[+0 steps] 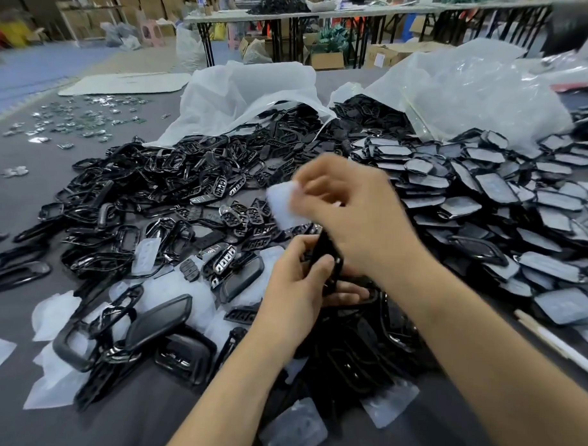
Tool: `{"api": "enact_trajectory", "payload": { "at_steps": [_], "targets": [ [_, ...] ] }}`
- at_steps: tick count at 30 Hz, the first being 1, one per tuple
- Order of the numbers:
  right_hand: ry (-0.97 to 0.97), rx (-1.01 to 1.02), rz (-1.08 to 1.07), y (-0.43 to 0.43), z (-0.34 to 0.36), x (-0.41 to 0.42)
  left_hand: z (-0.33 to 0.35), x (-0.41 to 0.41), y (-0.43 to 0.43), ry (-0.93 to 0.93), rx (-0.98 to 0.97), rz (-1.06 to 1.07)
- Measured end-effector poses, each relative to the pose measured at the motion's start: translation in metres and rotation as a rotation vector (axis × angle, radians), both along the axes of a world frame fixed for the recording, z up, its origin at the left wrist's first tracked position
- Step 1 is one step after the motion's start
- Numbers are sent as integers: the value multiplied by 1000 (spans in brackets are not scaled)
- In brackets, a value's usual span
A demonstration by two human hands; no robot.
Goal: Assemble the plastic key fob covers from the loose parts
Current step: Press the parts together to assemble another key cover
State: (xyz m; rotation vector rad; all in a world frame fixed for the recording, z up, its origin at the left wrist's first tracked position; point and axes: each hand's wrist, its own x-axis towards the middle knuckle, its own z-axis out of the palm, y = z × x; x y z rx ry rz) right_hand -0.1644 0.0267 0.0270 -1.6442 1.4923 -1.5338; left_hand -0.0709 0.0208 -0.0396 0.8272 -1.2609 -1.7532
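Head view looks down on our two hands, close together above a grey table (17, 193) strewn with parts. Our left hand (300, 283) curls its fingers and thumb around a black cover piece (328, 254), held on edge just above the pile. Our right hand (352, 218) sits directly above it, nearly touching, and is blurred; its fingertips pinch a translucent pad (283, 204) that sticks out to the left of the hand. We cannot tell whether the pad touches the black piece.

Left of the hands spreads a heap of black frames (147, 181), mixed with small button inserts (223, 263). To the right lies a stack of grey-faced back shells (493, 196), overlapping like tiles. Behind both piles, two white plastic bags (250, 91) lie open on the table, black parts spilling from their mouths. More loose translucent pads (51, 314) lie on the near left of the table, and small shiny metal pieces (86, 118) are scattered at the far left. A pale stick (548, 342) lies at the right edge.
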Motion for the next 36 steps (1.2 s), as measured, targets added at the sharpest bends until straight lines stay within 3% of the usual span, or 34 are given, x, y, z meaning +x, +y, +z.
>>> {"api": "enact_trajectory", "payload": {
  "at_steps": [3, 7, 16, 36],
  "targets": [
    [-325, 70, -107, 18, -18, -36, 3, 0, -1, 65, 53, -29],
    [-526, 161, -118, 32, -49, -50, 2, 0, -4, 161, 151, 18],
    [-563, 160, -17, 35, -54, -55, -1, 3, -8, 214, 241, -3],
    [-472, 94, -120, 36, -51, -59, 0, 2, -8, 201, 267, -79]
  ]
}}
